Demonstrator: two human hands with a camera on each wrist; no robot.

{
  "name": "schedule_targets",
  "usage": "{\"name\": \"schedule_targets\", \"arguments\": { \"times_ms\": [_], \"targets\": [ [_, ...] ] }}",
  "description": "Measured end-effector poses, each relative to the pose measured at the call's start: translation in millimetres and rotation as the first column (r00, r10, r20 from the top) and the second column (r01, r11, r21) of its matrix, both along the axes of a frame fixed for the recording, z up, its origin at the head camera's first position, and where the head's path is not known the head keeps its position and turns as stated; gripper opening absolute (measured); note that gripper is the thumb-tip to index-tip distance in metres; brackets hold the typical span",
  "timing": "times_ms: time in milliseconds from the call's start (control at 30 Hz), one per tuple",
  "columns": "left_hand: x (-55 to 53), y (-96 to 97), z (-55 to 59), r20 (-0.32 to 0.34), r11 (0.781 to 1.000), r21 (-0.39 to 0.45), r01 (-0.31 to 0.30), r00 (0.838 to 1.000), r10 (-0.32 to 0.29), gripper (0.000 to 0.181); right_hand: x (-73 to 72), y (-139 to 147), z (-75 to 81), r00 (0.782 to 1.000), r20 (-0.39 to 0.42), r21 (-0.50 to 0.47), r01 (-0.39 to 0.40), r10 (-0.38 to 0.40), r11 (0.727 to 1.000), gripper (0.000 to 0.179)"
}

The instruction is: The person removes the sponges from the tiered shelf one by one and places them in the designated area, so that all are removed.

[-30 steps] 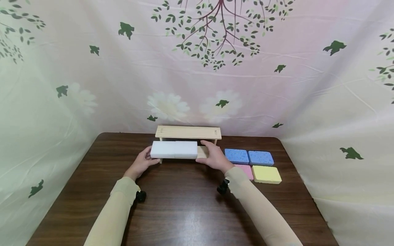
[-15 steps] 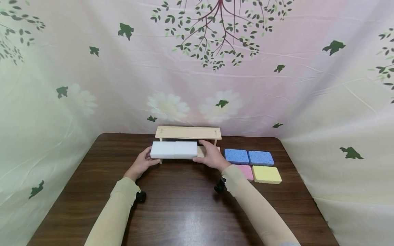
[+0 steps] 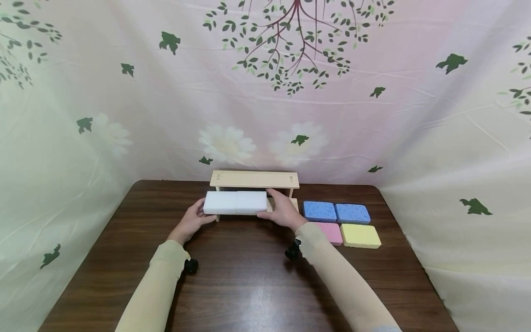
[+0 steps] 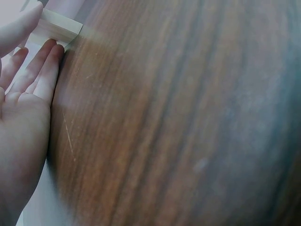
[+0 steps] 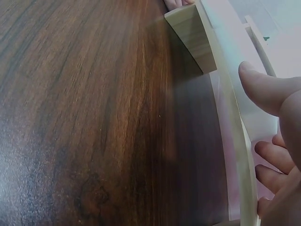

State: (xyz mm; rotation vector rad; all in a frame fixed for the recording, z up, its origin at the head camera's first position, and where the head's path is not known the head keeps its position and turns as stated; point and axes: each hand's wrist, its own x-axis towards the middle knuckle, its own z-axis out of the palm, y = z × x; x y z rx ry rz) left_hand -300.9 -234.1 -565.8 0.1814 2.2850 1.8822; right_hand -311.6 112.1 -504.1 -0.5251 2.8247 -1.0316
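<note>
Two white foam sponge blocks sit end to end on the lower tier of a small wooden shelf, the left block against the right block. At the left end is my left hand, thumb in front and fingers along the end. The left wrist view shows those fingers nearly straight near the wooden corner. My right hand grips the right block's outer end, thumb in front and fingers behind. In the right wrist view, the thumb lies over the white foam, with curled fingers below.
To the right of the shelf lie two blue sponges, a yellow sponge and a pink sponge partly hidden by the right sleeve. The dark wooden table ends at a printed cloth backdrop.
My right hand has slid left along the lower tier, and its thumb now overlaps the right block's end. The left hand and both white blocks stay in place.
</note>
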Motion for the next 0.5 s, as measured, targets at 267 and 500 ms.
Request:
{"name": "schedule_targets", "arguments": {
  "times_ms": [267, 500],
  "targets": [
    [0.5, -0.7, 3.3, 0.001, 1.000, -0.014, -0.010, 1.000, 0.010, 0.086, -1.7, -1.2, -1.1, 1.000, -0.001, 0.002, 0.003, -0.003, 1.000, 0.096],
    [0.8, 0.6, 3.4, 0.009, 1.000, -0.005, -0.010, 1.000, 0.010, 0.086, -1.3, -2.1, -2.5, 1.000, 0.003, -0.007, 0.012, -0.012, 1.000, 0.092]
  ]
}}
